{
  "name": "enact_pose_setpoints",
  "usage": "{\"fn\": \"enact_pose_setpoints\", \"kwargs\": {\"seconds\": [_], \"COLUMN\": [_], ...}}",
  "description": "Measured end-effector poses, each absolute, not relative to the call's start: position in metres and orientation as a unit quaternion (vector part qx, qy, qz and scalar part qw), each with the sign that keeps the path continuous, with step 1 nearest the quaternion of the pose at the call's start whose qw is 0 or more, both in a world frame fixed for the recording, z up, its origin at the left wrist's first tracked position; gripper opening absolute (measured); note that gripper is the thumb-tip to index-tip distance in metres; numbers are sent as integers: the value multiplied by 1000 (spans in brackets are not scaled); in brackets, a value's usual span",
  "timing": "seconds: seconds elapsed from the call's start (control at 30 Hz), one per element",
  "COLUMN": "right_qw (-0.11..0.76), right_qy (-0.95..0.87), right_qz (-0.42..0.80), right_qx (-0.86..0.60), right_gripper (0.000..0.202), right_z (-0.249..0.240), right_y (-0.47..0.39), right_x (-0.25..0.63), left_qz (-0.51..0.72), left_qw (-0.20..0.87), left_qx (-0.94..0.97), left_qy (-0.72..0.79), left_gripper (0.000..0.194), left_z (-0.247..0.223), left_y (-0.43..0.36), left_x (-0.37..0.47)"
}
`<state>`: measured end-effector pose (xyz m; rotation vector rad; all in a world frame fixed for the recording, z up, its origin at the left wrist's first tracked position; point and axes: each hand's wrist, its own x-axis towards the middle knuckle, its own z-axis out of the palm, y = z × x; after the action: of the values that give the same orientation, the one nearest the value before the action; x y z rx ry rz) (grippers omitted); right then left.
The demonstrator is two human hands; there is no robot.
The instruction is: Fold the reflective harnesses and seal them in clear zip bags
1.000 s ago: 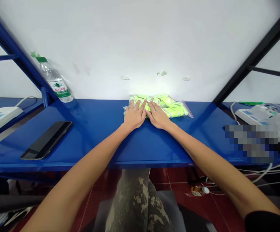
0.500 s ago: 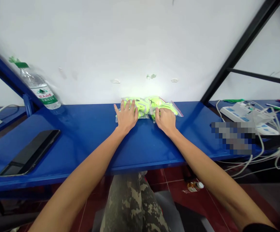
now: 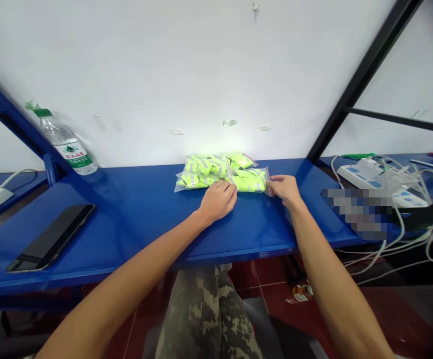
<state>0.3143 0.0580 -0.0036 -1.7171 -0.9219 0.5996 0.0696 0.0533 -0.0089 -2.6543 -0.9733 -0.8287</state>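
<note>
Several clear zip bags of neon yellow fabric with grey reflective stripes lie in a cluster against the wall. My right hand (image 3: pixel 285 188) pinches the reddish zip edge of the front right bag (image 3: pixel 251 180). At that bag's near left corner, my left hand (image 3: pixel 219 200) is closed, its fingers curled onto the plastic and partly hidden. Beside it lies the front left bag (image 3: pixel 194 180). Behind these are a back left bag (image 3: pixel 205 162) and a back right bag (image 3: pixel 239 160).
On the blue table (image 3: pixel 137 214), a black phone (image 3: pixel 54 237) lies at left and a water bottle (image 3: pixel 69 144) leans on the wall. White power strips (image 3: pixel 365 179) with tangled cables are at right, near a blurred-out patch. Black frame bars (image 3: pixel 365 75) rise there.
My left hand has moved right and curled its fingers, uncovering the left bags. My right hand has shifted right to the zip edge of the front right bag, which now lies straighter.
</note>
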Motion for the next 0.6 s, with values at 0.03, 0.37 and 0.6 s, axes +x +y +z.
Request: {"fn": "enact_pose_setpoints", "kwargs": {"seconds": [0.03,0.37,0.6], "right_qw": [530,587,539], "right_qy": [-387,-440,-505], "right_qz": [279,528,575], "right_qx": [-701,-428,-353], "right_gripper": [21,32,39], "right_z": [-1,60,55], "right_y": [56,75,87], "right_x": [314,302,292], "left_qz": [-287,-421,-333], "left_qw": [90,-249,-476], "left_qx": [-895,-781,-692], "left_qy": [-329,-389,-429], "left_gripper": [37,41,37], "left_z": [-6,71,77], "left_y": [53,82,90], "left_x": [71,139,128]}}
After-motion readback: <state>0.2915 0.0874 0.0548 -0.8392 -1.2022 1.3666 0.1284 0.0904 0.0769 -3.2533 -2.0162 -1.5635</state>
